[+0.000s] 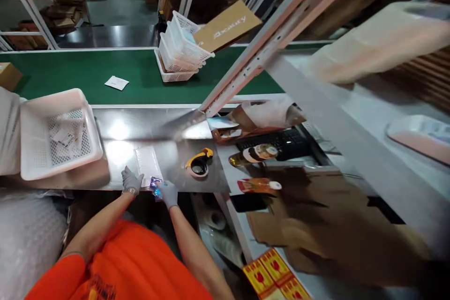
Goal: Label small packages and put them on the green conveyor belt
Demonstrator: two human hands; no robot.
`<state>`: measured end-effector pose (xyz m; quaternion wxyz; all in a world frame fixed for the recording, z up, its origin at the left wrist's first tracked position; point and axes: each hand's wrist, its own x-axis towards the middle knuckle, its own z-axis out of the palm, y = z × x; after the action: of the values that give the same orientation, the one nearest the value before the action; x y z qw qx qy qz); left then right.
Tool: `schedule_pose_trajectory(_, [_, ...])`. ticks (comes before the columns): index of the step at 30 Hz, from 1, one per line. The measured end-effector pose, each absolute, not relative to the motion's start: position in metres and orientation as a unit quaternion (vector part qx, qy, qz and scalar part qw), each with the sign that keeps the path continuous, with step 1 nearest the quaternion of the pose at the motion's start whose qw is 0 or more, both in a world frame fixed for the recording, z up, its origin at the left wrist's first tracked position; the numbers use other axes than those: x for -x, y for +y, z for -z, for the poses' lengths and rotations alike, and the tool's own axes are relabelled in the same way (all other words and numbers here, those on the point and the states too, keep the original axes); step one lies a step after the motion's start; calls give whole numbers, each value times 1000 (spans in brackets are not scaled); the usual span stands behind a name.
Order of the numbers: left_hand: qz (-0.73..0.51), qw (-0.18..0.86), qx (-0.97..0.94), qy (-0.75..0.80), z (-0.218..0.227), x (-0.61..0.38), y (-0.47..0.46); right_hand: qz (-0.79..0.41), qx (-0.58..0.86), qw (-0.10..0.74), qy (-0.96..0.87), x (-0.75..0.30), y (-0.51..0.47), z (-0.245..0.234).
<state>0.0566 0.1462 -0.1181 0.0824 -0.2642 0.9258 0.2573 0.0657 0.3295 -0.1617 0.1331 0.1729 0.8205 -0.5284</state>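
A clear bubble-wrap bag [148,161] lies flat on the steel worktop [179,159], close to its front edge. At the bag's lower left corner is my left hand [132,180] in a grey glove, its fingers stretched out and the thumb side touching the bag's edge. My right hand [168,192], also gloved, grips a small shiny purple-and-blue packet [155,186] at the near end of the bag. Whether part of the packet is inside the bag I cannot tell. To the right of the bag rests a yellow-and-black tape dispenser [199,163].
A white basket [89,150] holding small packets stands at left. Behind runs a green conveyor [77,72] carrying stacked white baskets [176,51] and a white envelope [116,83]. A slanting metal post [246,68], bottles [255,153] and a phone [249,202] are at right.
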Motion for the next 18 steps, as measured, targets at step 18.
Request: schedule_pose_trajectory(18, [-25,235,-240,942,119,1,154,491,-230,156,826,-57,335,170])
